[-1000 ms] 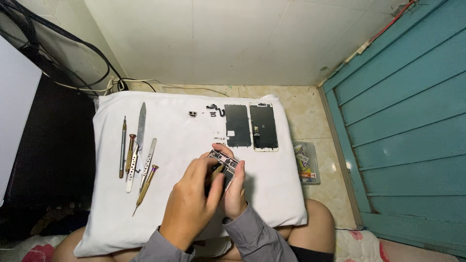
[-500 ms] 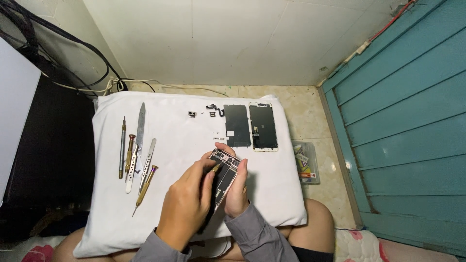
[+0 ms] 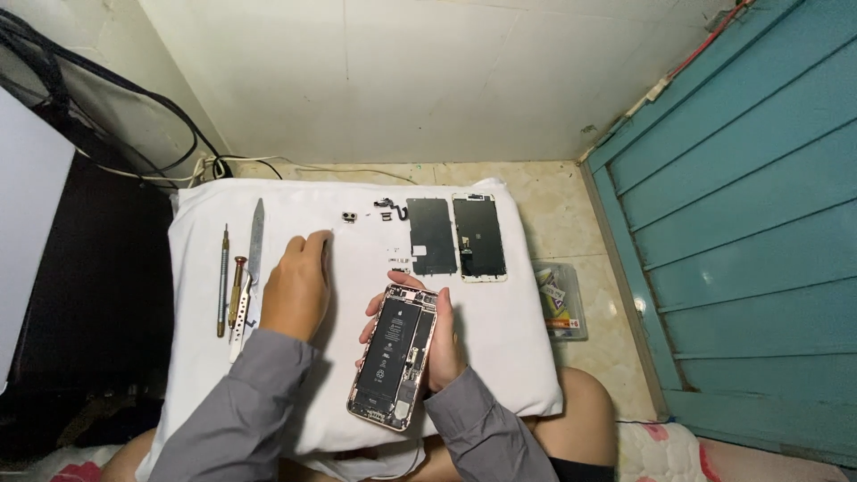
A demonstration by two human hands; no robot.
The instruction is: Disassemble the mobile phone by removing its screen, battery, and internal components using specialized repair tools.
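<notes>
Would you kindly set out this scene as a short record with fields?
Surface: white pillow on the person's lap
Right hand: holds an opened phone, battery and inner parts showing
Left hand: palm down on the pillow, beside the tools; whether it grips anything cannot be told
Tools: several slim ones lying side by side near the pillow's left edge
Far side: two dark phone panels lying side by side, small loose parts next to them
On the floor: small clear box
</notes>
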